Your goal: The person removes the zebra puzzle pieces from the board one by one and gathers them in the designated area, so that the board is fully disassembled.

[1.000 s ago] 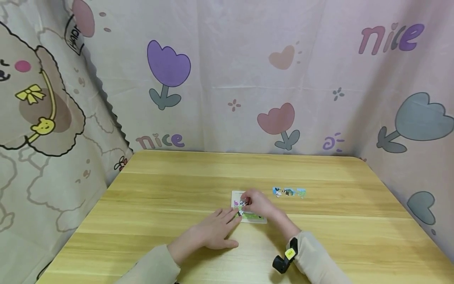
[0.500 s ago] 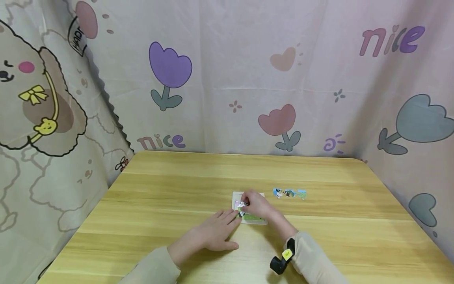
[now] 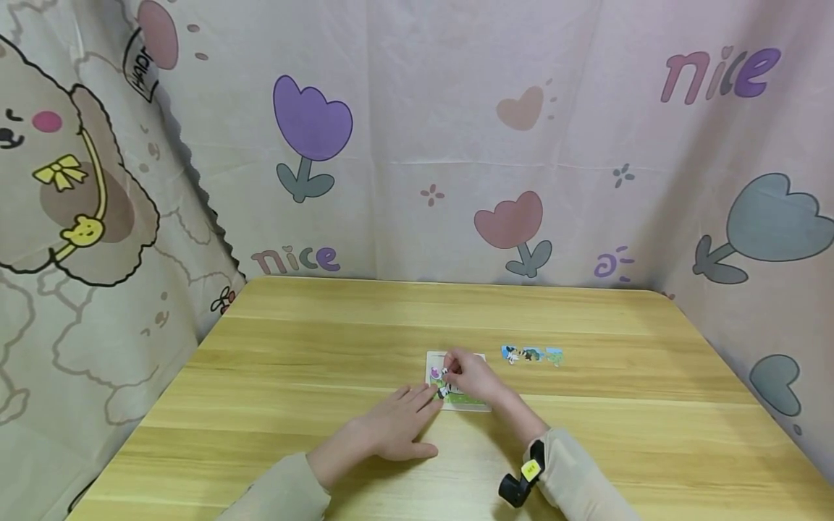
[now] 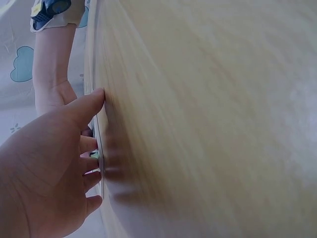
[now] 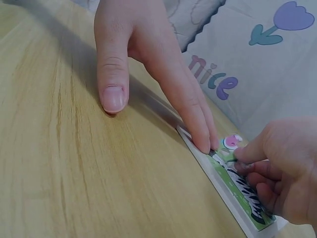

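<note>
A small picture puzzle in a pale tray (image 3: 431,357) lies on the table. In the right wrist view, a striped zebra figure (image 5: 243,188) and green ground show inside the tray's white rim (image 5: 213,176). My left hand (image 3: 399,428) rests flat, its fingertips on the tray's near left corner and its thumb apart on the table. Over the tray, my right hand (image 3: 474,375) has thumb and fingers curled, pinching a puzzle piece (image 5: 229,156) that its fingertips largely hide. How far that piece sits in the tray cannot be told.
Three loose puzzle pieces (image 3: 532,354) lie in a row to the right of the tray. The wooden table (image 3: 313,340) runs back to a printed curtain (image 3: 417,145). A black wrist camera (image 3: 517,489) hangs under the right sleeve.
The right hand stays over the tray; its fingertips shift slightly at the piece. The left hand holds its place. The view tilts a little between the first two frames.
</note>
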Tool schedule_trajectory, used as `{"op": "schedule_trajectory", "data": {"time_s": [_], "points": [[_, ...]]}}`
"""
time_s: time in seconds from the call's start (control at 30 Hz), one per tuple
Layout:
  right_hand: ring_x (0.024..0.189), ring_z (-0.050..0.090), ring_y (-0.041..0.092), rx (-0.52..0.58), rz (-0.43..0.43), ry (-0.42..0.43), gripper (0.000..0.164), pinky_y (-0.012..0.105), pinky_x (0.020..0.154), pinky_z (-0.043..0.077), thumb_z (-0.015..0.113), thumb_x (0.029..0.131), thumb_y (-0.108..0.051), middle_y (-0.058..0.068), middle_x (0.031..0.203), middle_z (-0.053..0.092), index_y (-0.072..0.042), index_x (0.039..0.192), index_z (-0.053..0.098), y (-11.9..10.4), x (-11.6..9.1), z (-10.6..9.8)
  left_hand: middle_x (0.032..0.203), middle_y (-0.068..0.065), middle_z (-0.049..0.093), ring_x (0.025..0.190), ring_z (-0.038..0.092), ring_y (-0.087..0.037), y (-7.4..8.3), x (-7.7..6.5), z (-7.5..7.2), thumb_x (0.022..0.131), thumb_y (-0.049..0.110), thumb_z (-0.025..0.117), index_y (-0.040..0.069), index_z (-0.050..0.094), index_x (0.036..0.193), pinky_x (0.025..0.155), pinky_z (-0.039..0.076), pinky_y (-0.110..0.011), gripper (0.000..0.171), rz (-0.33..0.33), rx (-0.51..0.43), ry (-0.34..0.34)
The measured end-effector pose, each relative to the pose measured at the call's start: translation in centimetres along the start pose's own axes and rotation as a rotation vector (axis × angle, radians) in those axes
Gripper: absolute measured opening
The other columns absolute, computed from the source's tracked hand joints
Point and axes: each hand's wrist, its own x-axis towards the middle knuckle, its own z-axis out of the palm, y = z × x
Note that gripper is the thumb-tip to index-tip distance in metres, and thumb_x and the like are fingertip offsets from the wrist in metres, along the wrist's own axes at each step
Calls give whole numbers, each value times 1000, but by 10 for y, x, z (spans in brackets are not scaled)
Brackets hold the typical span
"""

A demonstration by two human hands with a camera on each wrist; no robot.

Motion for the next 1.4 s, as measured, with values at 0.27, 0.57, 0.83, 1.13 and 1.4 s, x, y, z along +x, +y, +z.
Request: {"op": "schedule_trajectory", "data": {"time_s": [0.27,0.57,0.83,1.13,1.4], "points": [[66,48,13,65,37,32,10,21,57,43,61,83,2,2,74,53,-2,89,55,2,-1,-2,151,-12,21,138,19,-26,-1,0,1,89,58,45,8,30,145,111,21,-42,76,4,-3,0],[70,51,14,223,57,134,16,21,60,45,65,81,0,5,77,56,2,94,57,15,-8,-23,151,-13,22,138,21,-27,0,-1,0,89,56,47,8,31,144,110,21,-43,75,9,-29,9],[66,52,13,199,108,168,16,22,55,46,65,81,1,4,76,58,4,94,58,38,-26,-51,151,-13,21,138,21,-27,0,-1,-1,89,55,49,8,31,144,111,21,-44,74,8,-45,14],[68,53,14,97,153,182,18,23,56,44,67,82,-6,3,77,60,3,97,59,64,-47,-82,151,-12,21,138,21,-26,0,-1,-2,89,55,49,8,31,144,111,21,-43,74,2,-44,10],[74,55,15,-22,123,162,14,25,63,45,68,81,-4,3,79,63,1,94,67,73,-57,-93,152,-12,21,138,20,-26,-1,0,-2,89,54,48,8,31,144,111,21,-43,74,7,-52,9]]}}
